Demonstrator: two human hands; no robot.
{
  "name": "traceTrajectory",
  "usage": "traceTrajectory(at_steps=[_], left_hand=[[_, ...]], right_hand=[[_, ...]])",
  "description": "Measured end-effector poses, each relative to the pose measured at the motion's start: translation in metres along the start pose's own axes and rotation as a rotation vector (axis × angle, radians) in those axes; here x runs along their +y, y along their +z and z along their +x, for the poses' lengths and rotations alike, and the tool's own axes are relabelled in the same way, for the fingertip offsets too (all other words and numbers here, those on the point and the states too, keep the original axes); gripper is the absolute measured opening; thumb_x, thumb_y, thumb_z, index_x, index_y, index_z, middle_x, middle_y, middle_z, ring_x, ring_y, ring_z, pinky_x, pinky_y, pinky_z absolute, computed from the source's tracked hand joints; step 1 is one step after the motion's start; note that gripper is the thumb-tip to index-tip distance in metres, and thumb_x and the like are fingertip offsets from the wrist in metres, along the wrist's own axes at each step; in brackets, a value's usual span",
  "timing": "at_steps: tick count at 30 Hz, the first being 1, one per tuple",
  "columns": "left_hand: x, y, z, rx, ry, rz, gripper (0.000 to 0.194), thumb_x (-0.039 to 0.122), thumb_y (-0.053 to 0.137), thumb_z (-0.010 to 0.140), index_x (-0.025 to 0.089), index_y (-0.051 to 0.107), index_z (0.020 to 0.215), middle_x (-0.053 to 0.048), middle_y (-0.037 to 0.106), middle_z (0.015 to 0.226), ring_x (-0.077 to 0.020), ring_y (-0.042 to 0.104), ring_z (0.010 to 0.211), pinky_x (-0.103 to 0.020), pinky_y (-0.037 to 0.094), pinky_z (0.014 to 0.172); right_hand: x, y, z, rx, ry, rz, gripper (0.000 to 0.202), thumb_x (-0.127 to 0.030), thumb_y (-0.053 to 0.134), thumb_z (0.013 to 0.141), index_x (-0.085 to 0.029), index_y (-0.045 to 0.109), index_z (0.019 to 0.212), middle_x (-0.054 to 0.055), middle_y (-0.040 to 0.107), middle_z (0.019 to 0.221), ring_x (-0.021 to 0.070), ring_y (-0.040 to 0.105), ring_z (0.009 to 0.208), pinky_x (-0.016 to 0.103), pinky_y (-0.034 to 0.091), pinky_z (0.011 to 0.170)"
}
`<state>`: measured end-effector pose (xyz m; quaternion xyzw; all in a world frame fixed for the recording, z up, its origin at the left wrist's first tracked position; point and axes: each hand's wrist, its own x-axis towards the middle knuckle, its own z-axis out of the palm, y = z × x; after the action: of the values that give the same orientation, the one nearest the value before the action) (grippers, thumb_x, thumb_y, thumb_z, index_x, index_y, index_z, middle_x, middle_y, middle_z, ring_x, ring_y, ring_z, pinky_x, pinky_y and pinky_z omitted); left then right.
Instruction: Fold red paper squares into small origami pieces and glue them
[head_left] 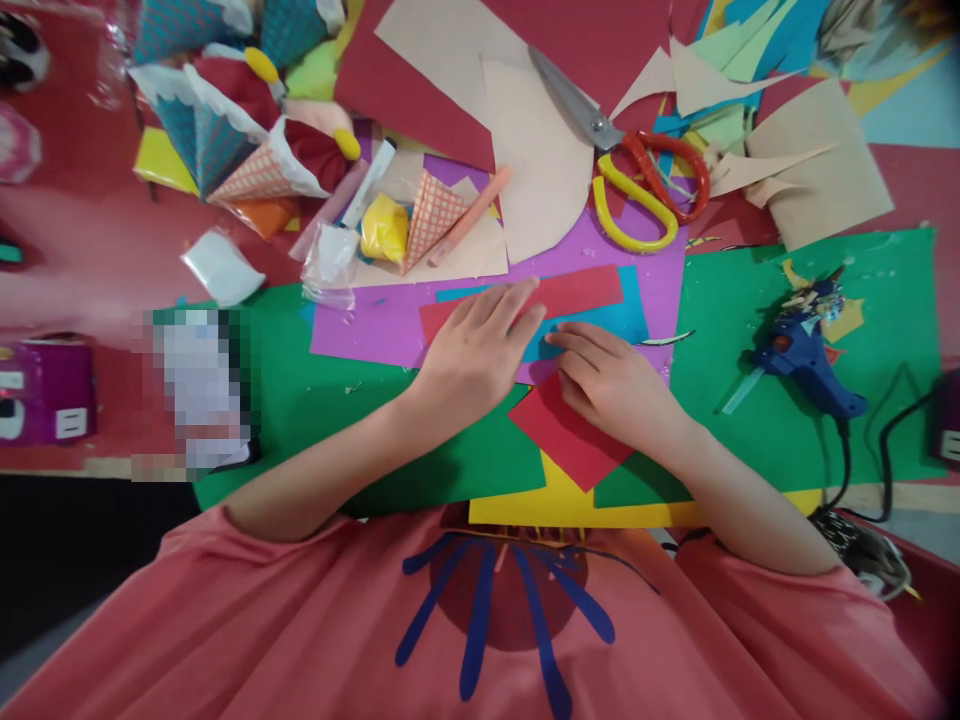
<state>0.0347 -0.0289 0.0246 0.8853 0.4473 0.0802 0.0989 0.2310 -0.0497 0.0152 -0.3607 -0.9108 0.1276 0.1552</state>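
Red strip [577, 293]: lying on blue paper [611, 325], above the purple sheet [360, 325]
Strip's long axis: left to right, right end angled slightly away from the person
Left hand [469, 350]: flat over the strip's left part, fingers extended, slightly parted
Right hand [626, 385]: fingers curled at the blue paper; cannot tell if pinching
Paper step: seemingly steadying layers; moving them calls for light, even pressure

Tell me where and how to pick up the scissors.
Take the scissors by the red loop and yellow loop, coming from the person's side with the right hand. The loops face back and to the right, while the blades point away to the left, so this approach should keep fingers off the edges.
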Motion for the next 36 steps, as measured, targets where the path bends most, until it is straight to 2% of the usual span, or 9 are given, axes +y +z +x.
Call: traceTrajectory(at_steps=[3,8,19,23,26,29,31,33,36], left_hand=[[0.0,0.011,-0.016,-0.017,0.045,-0.024,0.043,0.011,0.032,0.093,0.011,0.05,0.133,-0.016,0.051,0.143,-0.0285,0.049,0.133,-0.045,0.045,0.106],[-0.002,0.022,-0.014,-0.044,0.166,-0.021,0.049,0.012,0.033,0.093,0.009,0.044,0.14,-0.015,0.046,0.148,-0.0269,0.044,0.138,-0.045,0.04,0.111],[0.0,0.024,-0.012,-0.043,0.158,-0.038,0.049,0.012,0.035,0.092,0.011,0.043,0.141,-0.014,0.046,0.148,-0.0266,0.043,0.139,-0.045,0.039,0.112],[-0.01,0.019,-0.002,-0.038,0.024,-0.027,0.046,0.019,0.036,0.095,0.012,0.045,0.14,-0.017,0.046,0.147,-0.0291,0.045,0.137,-0.047,0.041,0.109],[-0.017,0.01,-0.001,-0.025,-0.11,0.015,0.046,0.021,0.038,0.095,0.017,0.045,0.141,-0.015,0.046,0.148,-0.0311,0.047,0.135,-0.049,0.043,0.106],[-0.015,0.002,-0.013,-0.024,-0.12,0.059,0.046,0.024,0.04,0.095,0.017,0.046,0.14,-0.016,0.049,0.145,-0.031,0.051,0.131,-0.046,0.046,0.103],[-0.01,-0.002,-0.026,-0.039,-0.151,0.096,0.045,0.026,0.039,0.096,0.019,0.045,0.14,-0.015,0.049,0.146,-0.0309,0.053,0.129,-0.044,0.048,0.1],[-0.006,-0.006,-0.041,-0.043,-0.204,0.131,0.045,0.028,0.04,0.096,0.021,0.044,0.14,-0.014,0.051,0.144,-0.0299,0.055,0.126,-0.043,0.049,0.098],[-0.005,-0.017,-0.06,-0.056,-0.283,0.14,0.044,0.03,0.039,0.096,0.02,0.045,0.139,-0.017,0.053,0.141,-0.0334,0.06,0.119,-0.047,0.051,0.091]], right_hand=[[-0.006,-0.001,-0.001,0.021,-0.007,-0.019,0.02,-0.01,0.046,0.087,-0.014,0.065,0.091,0.017,0.072,0.108,0.0307,0.064,0.11,0.047,0.057,0.086],[-0.012,0.0,-0.001,0.016,-0.048,-0.03,0.021,-0.009,0.045,0.084,-0.015,0.064,0.086,0.014,0.074,0.095,0.027,0.067,0.101,0.041,0.059,0.085],[-0.01,0.001,-0.001,-0.004,-0.001,0.041,0.021,-0.009,0.043,0.086,-0.016,0.063,0.088,0.014,0.072,0.094,0.0267,0.065,0.102,0.042,0.057,0.087],[-0.01,-0.001,0.0,-0.016,0.002,0.046,0.019,-0.009,0.044,0.085,-0.016,0.062,0.087,0.013,0.073,0.094,0.0252,0.066,0.094,0.038,0.056,0.08],[-0.01,-0.005,0.0,-0.028,0.038,0.006,0.019,-0.011,0.044,0.086,-0.017,0.06,0.079,0.009,0.07,0.077,0.0214,0.064,0.076,0.032,0.05,0.064],[-0.008,-0.011,-0.001,-0.03,0.12,0.085,0.019,-0.015,0.044,0.087,-0.018,0.058,0.075,0.006,0.064,0.064,0.0184,0.06,0.066,0.03,0.041,0.057],[-0.006,-0.015,-0.001,-0.021,0.228,0.224,0.016,-0.018,0.045,0.088,-0.019,0.057,0.077,0.004,0.065,0.068,0.0165,0.06,0.067,0.028,0.04,0.058],[-0.002,-0.02,0.0,0.027,0.371,0.406,0.013,-0.022,0.046,0.089,-0.02,0.055,0.079,0.002,0.065,0.073,0.0139,0.058,0.066,0.026,0.041,0.059],[0.005,-0.022,0.002,0.151,0.579,0.628,0.014,-0.027,0.047,0.09,-0.021,0.051,0.078,-0.003,0.054,0.064,0.0102,0.048,0.054,0.024,0.037,0.052]])
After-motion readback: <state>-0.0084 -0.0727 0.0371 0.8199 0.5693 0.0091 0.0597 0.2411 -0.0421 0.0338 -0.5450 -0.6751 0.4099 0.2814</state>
